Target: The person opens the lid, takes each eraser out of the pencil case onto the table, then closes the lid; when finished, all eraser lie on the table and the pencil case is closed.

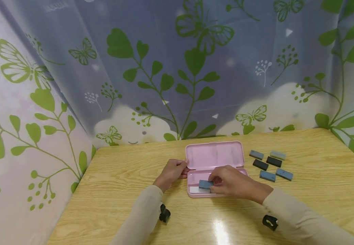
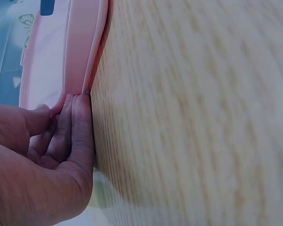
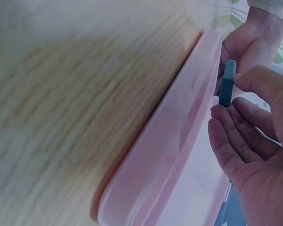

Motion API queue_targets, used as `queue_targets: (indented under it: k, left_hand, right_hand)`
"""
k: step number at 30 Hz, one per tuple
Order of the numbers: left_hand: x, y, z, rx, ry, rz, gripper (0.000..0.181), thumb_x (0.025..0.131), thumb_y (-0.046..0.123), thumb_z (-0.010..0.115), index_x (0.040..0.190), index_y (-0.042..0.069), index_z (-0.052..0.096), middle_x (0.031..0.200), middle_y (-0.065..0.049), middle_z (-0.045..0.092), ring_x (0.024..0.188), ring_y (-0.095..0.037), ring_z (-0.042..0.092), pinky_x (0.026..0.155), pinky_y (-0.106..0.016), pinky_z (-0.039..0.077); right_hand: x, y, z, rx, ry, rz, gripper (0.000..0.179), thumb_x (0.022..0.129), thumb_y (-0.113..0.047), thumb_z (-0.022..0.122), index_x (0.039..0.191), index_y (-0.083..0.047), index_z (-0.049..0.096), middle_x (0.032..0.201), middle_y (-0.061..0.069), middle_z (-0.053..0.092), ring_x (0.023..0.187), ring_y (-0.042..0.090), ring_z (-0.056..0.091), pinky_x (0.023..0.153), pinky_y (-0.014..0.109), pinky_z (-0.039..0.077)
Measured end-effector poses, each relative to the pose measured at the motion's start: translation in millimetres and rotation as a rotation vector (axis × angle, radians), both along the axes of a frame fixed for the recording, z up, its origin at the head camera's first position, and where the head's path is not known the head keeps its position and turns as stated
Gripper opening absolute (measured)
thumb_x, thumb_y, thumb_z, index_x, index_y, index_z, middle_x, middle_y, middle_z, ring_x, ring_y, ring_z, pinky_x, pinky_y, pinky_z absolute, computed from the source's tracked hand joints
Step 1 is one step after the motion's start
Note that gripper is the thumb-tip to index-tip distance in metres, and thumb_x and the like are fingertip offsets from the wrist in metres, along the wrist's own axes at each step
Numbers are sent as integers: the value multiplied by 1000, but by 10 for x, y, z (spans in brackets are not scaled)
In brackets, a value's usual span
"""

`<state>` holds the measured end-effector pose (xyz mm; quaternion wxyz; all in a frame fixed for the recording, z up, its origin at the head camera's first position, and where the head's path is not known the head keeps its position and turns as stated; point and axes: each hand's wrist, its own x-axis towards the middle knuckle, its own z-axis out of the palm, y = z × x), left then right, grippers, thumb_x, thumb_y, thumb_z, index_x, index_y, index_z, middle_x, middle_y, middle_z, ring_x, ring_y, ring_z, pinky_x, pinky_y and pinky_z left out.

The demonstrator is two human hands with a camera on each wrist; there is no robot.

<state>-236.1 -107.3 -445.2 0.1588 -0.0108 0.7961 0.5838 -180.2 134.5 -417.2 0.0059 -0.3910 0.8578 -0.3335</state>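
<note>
A pink pencil case (image 1: 214, 155) lies open on the table, its lid tipped back. My left hand (image 1: 171, 173) holds its left side near the hinge, with the thumb on the lid's edge in the left wrist view and the fingers (image 2: 80, 125) against the side. Over the tray, my right hand (image 1: 230, 182) pinches a small blue rectangular block (image 1: 206, 184) between thumb and fingers. The right wrist view shows that block (image 3: 227, 83) on edge at the fingertips. Below it in the tray lies a white block (image 1: 194, 190); my right hand hides part of the tray.
Right of the case lie several small blocks: a grey one (image 1: 256, 154), a pale one (image 1: 278, 155), dark ones (image 1: 274, 161) and blue ones (image 1: 267, 176). The wooden table (image 1: 128, 163) ends at a patterned curtain (image 1: 152, 85) behind.
</note>
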Motion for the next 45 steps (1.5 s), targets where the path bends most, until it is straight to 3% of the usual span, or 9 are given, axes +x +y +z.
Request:
queue_targets:
  k: [9, 22, 31, 38, 45]
  left_hand:
    - [7, -1, -1, 11, 17, -6, 36, 108, 24, 53, 112, -8, 71, 85, -8, 68, 70, -9, 63, 73, -27, 61]
    - [13, -3, 14, 9, 12, -6, 36, 108, 24, 53, 111, -8, 71, 86, -8, 68, 70, -10, 63, 71, -26, 60]
    - [33, -12, 12, 7, 10, -5, 36, 108, 24, 53, 111, -7, 70, 87, -9, 69, 71, -10, 62, 71, -25, 60]
    - [31, -5, 16, 4, 17, -3, 36, 108, 25, 53, 110, -7, 71, 88, -9, 68, 72, -10, 62, 72, -26, 60]
    - [24, 2, 24, 3, 6, -3, 36, 108, 24, 53, 111, -7, 71, 87, -8, 68, 72, -10, 62, 72, -25, 60]
  right_hand:
    - [25, 172, 114, 18, 0, -50, 16, 88, -7, 78, 100, 2, 73, 92, 4, 71, 80, 13, 65, 71, 34, 60]
    - [68, 483, 195, 44, 34, -142, 19, 88, -11, 80, 102, -3, 73, 94, 1, 70, 82, 14, 65, 71, 35, 59]
    - [60, 716, 228, 51, 50, -216, 17, 87, -10, 81, 99, -2, 73, 90, -1, 68, 78, 11, 64, 68, 34, 58]
    - [41, 954, 221, 79, 8, -272, 14, 88, -10, 79, 98, -3, 74, 87, -4, 70, 76, 8, 65, 66, 29, 57]
    - [35, 1244, 202, 109, 51, -339, 16, 87, -9, 80, 99, 0, 72, 85, -2, 70, 73, 10, 65, 63, 28, 56]
